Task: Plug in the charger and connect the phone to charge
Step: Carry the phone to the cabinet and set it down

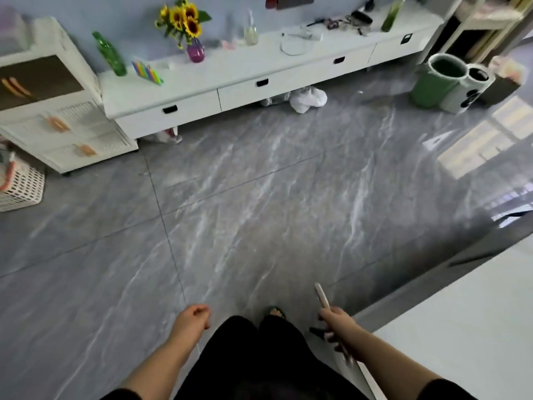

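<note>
My right hand was wrapped around the phone, a thin pale slab seen edge-on, sticking out far of my fingers. Felt like a light, stiff, slick thing, so I'd pinch the long edges. Left hand was loosely curled, holding nothing. Far off, the white cabinet had a coiled white cable, maybe the charger, across glossy grey marble floor.

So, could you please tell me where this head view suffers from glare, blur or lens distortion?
Head view: window glare washes the glossy floor at right; the long cabinet bows from wide-angle distortion; motion blur smears the right hand and the phone it grips; corners go soft.
</note>
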